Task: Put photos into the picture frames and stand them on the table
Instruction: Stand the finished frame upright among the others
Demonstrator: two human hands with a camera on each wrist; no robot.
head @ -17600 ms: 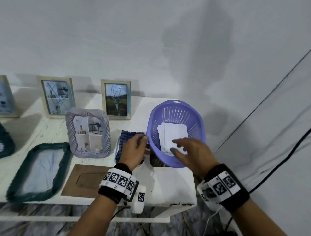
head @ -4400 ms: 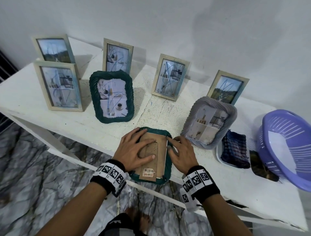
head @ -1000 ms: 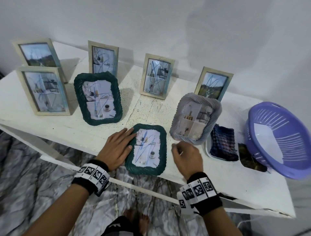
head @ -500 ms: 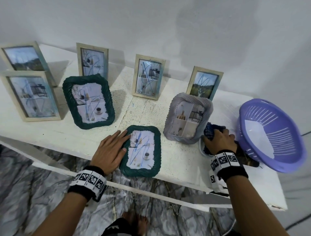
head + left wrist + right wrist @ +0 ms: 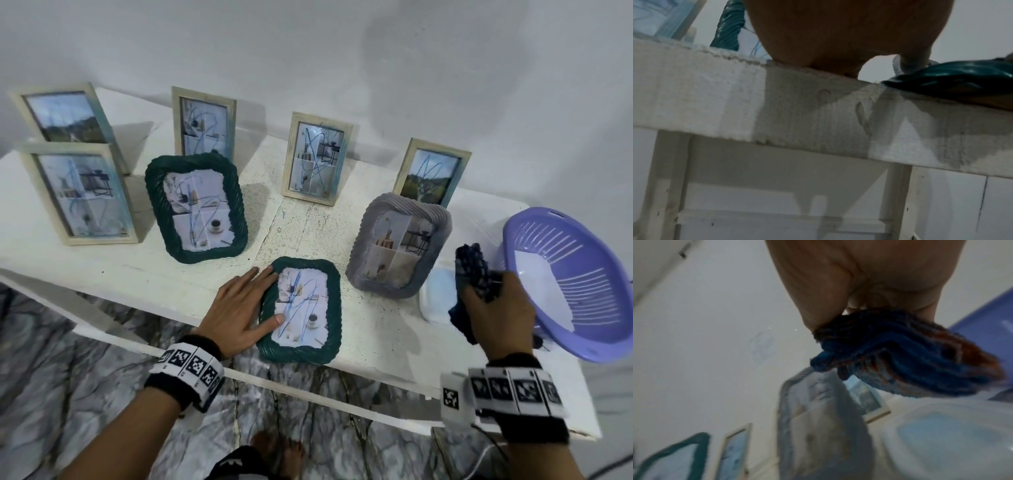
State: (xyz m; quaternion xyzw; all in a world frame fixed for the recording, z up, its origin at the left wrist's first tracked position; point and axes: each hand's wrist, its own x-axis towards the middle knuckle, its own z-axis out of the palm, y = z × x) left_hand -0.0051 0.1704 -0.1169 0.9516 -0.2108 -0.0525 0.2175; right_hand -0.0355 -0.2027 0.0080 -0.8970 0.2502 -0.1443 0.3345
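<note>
A dark green wicker frame with a scribbled photo lies face up at the table's front edge. My left hand rests flat on its left side, fingers straight and thumb on the glass; the left wrist view shows the green frame beside my palm. Over at the right, my right hand grips a dark blue checked cloth, lifted above a white tray. From the right wrist view the cloth bunches under my fingers.
Several filled frames stand on the white table: a green wicker one, a grey wicker one, and pale wooden ones behind. A purple basket sits tilted at the right end, near the table's edge.
My right hand left the green frame, reached right to the tray and has lifted the blue cloth off it. The left hand stayed on the frame.
</note>
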